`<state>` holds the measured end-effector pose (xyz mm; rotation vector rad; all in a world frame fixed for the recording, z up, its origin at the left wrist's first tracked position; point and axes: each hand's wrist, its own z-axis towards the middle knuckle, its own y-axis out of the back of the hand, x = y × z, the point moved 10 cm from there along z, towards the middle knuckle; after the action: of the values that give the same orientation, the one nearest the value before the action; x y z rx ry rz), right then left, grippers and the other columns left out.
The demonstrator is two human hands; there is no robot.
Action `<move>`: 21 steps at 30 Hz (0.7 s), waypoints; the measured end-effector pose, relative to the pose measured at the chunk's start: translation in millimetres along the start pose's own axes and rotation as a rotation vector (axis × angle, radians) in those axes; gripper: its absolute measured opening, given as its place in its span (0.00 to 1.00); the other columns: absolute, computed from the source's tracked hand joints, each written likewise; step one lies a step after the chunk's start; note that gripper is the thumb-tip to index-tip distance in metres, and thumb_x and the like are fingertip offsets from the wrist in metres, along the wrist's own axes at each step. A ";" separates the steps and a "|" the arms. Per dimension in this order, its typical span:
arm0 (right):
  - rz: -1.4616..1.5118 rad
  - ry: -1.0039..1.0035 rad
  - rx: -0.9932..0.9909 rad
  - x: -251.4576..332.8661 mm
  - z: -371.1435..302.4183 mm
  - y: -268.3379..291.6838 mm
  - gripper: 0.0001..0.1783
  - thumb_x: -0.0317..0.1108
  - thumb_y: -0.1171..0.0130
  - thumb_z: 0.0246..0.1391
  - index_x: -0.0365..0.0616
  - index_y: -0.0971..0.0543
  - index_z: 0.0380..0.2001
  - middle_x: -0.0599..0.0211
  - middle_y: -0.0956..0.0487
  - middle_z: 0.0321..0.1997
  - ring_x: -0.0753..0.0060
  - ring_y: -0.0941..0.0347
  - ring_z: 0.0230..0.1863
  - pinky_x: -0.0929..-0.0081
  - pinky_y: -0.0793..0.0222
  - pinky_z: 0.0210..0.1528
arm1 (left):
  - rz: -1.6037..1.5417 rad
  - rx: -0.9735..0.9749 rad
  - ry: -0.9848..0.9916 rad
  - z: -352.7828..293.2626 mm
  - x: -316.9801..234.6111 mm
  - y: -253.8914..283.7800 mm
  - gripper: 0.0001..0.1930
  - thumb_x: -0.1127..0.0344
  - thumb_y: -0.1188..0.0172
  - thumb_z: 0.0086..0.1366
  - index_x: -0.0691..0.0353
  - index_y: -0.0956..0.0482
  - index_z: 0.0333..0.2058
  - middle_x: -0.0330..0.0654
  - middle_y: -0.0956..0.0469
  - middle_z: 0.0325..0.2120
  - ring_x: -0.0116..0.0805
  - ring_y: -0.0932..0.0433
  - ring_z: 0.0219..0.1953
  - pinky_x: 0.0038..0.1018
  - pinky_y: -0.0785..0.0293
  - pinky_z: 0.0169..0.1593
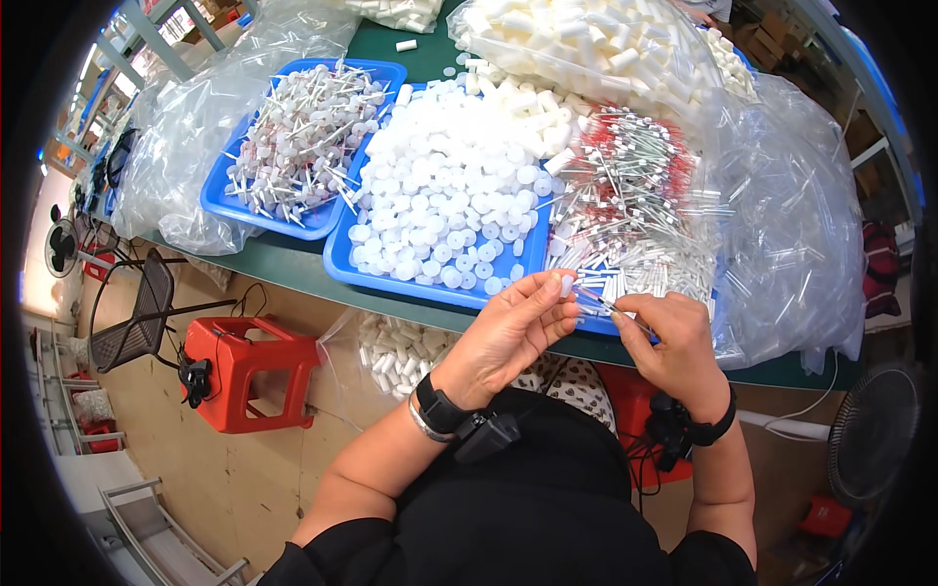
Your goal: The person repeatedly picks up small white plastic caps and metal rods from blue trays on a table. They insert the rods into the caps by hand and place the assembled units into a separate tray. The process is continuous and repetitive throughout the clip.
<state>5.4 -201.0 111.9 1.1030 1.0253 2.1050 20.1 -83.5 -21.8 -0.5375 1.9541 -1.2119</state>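
Observation:
My left hand [518, 327] is closed, pinching a small translucent white round cap [567, 285] between thumb and fingertips. Just to its right, my right hand [674, 337] pinches a thin stick [594, 299] whose far end points toward the cap; whether the two touch I cannot tell. Both hands are above the table's near edge, in front of the blue trays. Loose white discs [430, 195] are heaped in the middle tray [337, 259]. Beyond my right hand lies a pile of thin white sticks, many with red ends [635, 161].
A left blue tray [217, 202] holds discs with sticks through them. Clear plastic bags [791, 225] flank the trays; another bag [625, 54] is full of cream cylinders. Below the green table [293, 275] are red stools [249, 371]; a fan [874, 430] stands at right.

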 end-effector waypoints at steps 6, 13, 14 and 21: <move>0.008 -0.026 -0.031 -5.4 -0.8 0.6 0.04 0.28 0.33 0.49 0.46 0.19 0.30 0.68 0.22 0.18 0.66 0.31 0.15 0.69 0.37 0.23 | 0.044 -0.036 0.010 -0.7 0.6 0.3 0.15 0.64 0.43 0.71 0.66 0.27 0.52 0.37 0.21 0.38 0.24 0.20 0.39 0.21 0.21 0.45; 0.009 0.038 -0.009 2.6 1.2 1.1 0.05 0.28 0.33 0.49 0.44 0.19 0.30 0.67 0.22 0.19 0.65 0.29 0.17 0.69 0.37 0.25 | 0.092 -0.040 -0.013 -1.9 -1.6 -1.7 0.14 0.64 0.43 0.71 0.65 0.26 0.51 0.38 0.21 0.38 0.24 0.20 0.39 0.21 0.21 0.46; 0.003 0.056 -0.009 4.0 0.9 1.3 0.05 0.29 0.33 0.49 0.43 0.19 0.30 0.66 0.22 0.20 0.65 0.29 0.17 0.69 0.36 0.25 | 0.112 -0.044 -0.025 -2.0 -2.0 -2.8 0.14 0.64 0.42 0.71 0.65 0.25 0.51 0.38 0.21 0.38 0.24 0.20 0.39 0.21 0.21 0.46; 0.164 -0.011 -0.108 -2.7 -3.3 -1.6 0.05 0.25 0.34 0.50 0.38 0.19 0.31 0.59 0.20 0.23 0.59 0.23 0.22 0.66 0.30 0.27 | 0.128 -0.031 -0.010 -2.3 16.4 -13.1 0.14 0.65 0.43 0.71 0.66 0.24 0.51 0.37 0.20 0.37 0.23 0.20 0.39 0.22 0.21 0.47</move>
<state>4.1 -203.3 108.1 1.1788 0.8293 2.2516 7.6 -99.4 -15.8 -0.4263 1.9709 -1.0983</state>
